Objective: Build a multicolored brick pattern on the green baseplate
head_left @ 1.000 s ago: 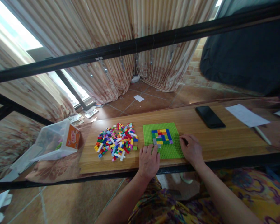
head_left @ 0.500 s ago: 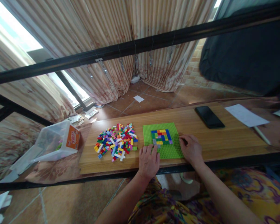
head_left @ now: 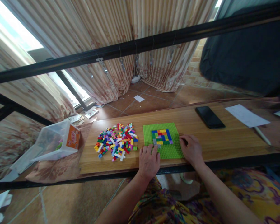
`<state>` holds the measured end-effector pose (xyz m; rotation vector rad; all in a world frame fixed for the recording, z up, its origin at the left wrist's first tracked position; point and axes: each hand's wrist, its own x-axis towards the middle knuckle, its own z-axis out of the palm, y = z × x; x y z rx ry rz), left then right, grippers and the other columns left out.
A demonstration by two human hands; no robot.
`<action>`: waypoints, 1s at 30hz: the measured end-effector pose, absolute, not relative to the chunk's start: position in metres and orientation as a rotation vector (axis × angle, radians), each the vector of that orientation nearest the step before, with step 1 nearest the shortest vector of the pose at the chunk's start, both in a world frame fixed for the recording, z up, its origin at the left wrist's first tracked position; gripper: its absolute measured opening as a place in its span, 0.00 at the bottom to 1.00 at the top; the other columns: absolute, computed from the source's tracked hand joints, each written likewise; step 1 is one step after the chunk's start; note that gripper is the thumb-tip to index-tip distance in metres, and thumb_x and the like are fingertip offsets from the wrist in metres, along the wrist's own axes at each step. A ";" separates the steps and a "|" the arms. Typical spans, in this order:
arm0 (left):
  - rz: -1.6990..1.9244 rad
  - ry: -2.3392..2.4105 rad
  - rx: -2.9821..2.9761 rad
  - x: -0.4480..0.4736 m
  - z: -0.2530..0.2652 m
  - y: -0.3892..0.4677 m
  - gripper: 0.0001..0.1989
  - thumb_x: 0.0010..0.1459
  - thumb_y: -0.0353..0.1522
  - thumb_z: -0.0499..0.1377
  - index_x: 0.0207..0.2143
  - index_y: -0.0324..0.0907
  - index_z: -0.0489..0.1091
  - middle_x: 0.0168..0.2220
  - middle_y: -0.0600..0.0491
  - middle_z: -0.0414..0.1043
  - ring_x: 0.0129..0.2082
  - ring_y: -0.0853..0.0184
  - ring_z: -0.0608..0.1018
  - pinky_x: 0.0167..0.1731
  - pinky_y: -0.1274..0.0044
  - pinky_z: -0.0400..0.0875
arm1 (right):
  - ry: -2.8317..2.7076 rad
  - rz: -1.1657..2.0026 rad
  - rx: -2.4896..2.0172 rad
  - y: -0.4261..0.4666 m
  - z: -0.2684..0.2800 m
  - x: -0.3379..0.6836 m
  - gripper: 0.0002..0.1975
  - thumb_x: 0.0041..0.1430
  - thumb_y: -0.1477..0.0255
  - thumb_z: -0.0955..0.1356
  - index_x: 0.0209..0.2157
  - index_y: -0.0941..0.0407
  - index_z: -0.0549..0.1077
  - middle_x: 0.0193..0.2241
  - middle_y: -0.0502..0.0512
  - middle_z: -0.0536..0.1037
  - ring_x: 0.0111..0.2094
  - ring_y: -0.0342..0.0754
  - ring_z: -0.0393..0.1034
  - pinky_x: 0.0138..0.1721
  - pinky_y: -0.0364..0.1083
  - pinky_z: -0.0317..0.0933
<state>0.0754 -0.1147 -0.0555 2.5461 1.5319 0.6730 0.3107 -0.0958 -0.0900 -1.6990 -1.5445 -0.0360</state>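
Observation:
A green studded baseplate (head_left: 171,152) lies on the wooden board, with a block of coloured bricks (head_left: 162,137) fixed near its middle. The block is blue, yellow, red, green and grey. My left hand (head_left: 149,160) rests palm down over the plate's near left corner, its fingers stretched forward beside a grey brick. At the plate's right edge my right hand (head_left: 191,151) has its fingers curled, thumb and forefinger closed at the rim. What lies under its fingertips is partly hidden. Left of the plate spreads a loose pile of small coloured bricks (head_left: 116,141).
A clear plastic tub (head_left: 53,141) with an orange label lies tipped at the left end. Toward the right sit a black phone (head_left: 210,117), a white paper sheet (head_left: 246,115) and a pen (head_left: 262,136). A black metal bar (head_left: 140,45) crosses beyond the wooden board (head_left: 140,163).

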 end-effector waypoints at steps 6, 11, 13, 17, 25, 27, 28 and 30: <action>0.675 1.539 2.535 0.075 -0.057 -0.115 0.18 0.62 0.32 0.56 0.54 0.43 0.68 0.50 0.47 0.72 0.47 0.57 0.71 0.48 0.63 0.67 | -1.539 -0.043 -1.715 -0.095 -0.093 0.312 0.09 0.61 0.69 0.63 0.32 0.55 0.75 0.33 0.58 0.77 0.38 0.53 0.69 0.43 0.54 0.64; 0.686 1.540 2.502 0.076 -0.055 -0.115 0.17 0.61 0.31 0.57 0.54 0.44 0.68 0.50 0.48 0.72 0.47 0.58 0.72 0.48 0.63 0.68 | -1.538 -0.045 -1.710 -0.095 -0.093 0.312 0.09 0.61 0.69 0.64 0.32 0.55 0.74 0.33 0.58 0.77 0.37 0.53 0.69 0.43 0.53 0.64; 0.686 1.534 2.468 0.076 -0.051 -0.112 0.16 0.61 0.31 0.58 0.51 0.44 0.69 0.50 0.48 0.72 0.48 0.58 0.72 0.49 0.63 0.68 | -1.544 -0.051 -1.706 -0.095 -0.093 0.312 0.09 0.61 0.69 0.64 0.32 0.55 0.74 0.33 0.58 0.77 0.37 0.53 0.70 0.42 0.53 0.65; 0.660 1.521 2.412 0.079 -0.044 -0.103 0.12 0.59 0.27 0.58 0.47 0.42 0.70 0.49 0.48 0.71 0.49 0.59 0.72 0.49 0.66 0.69 | -1.543 -0.049 -1.704 -0.096 -0.091 0.311 0.09 0.61 0.69 0.64 0.32 0.55 0.74 0.34 0.58 0.77 0.38 0.53 0.70 0.43 0.54 0.65; 0.633 1.509 2.418 0.080 -0.045 -0.095 0.10 0.60 0.28 0.58 0.45 0.43 0.70 0.46 0.49 0.72 0.47 0.59 0.73 0.47 0.66 0.71 | -1.538 -0.022 -1.721 -0.095 -0.090 0.310 0.09 0.61 0.69 0.63 0.33 0.55 0.75 0.34 0.59 0.78 0.39 0.54 0.70 0.44 0.54 0.65; 0.648 1.500 2.430 0.079 -0.047 -0.096 0.09 0.62 0.28 0.57 0.45 0.43 0.71 0.45 0.49 0.72 0.45 0.60 0.73 0.46 0.67 0.71 | -1.545 -0.018 -1.715 -0.095 -0.090 0.311 0.09 0.61 0.69 0.63 0.33 0.55 0.75 0.34 0.59 0.78 0.39 0.54 0.70 0.44 0.54 0.64; 0.658 1.496 2.438 0.078 -0.048 -0.096 0.09 0.62 0.27 0.56 0.45 0.43 0.71 0.44 0.50 0.72 0.45 0.61 0.73 0.46 0.67 0.71 | -1.545 -0.021 -1.712 -0.095 -0.090 0.311 0.09 0.61 0.69 0.63 0.33 0.54 0.75 0.34 0.59 0.78 0.39 0.54 0.70 0.44 0.54 0.64; 0.687 1.487 2.448 0.077 -0.051 -0.097 0.09 0.63 0.28 0.55 0.45 0.43 0.71 0.44 0.50 0.73 0.44 0.61 0.74 0.46 0.67 0.72 | -1.545 -0.028 -1.702 -0.095 -0.091 0.311 0.09 0.61 0.69 0.64 0.32 0.54 0.75 0.33 0.58 0.77 0.39 0.54 0.70 0.44 0.54 0.64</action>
